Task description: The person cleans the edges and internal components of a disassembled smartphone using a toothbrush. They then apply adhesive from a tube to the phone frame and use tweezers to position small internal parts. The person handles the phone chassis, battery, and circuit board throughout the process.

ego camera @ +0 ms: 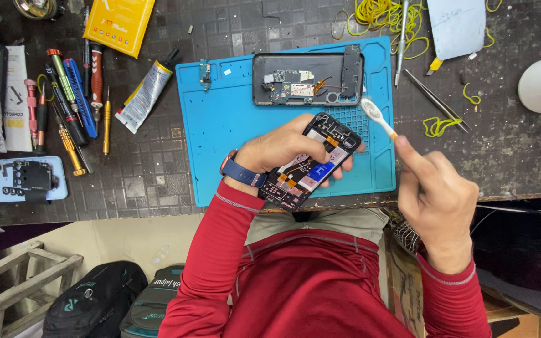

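Blue silicone repair mat (pixel 233 119) on dark tiled bench. Head view: left hand (pixel 277 150) curled around an opened phone (pixel 311 161), circuit side up, above the mat's near edge. Right hand (pixel 436 194) pinches a white toothbrush (pixel 377 116), bristles just beside the phone's top. Second gutted phone (pixel 308 78) lies on the mat behind.

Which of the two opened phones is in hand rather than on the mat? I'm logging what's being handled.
The opened phone gripped by the left hand; the other phone lies untouched on the blue mat.

dark tiled workbench (pixel 158 169), wooden stool (pixel 14 281)
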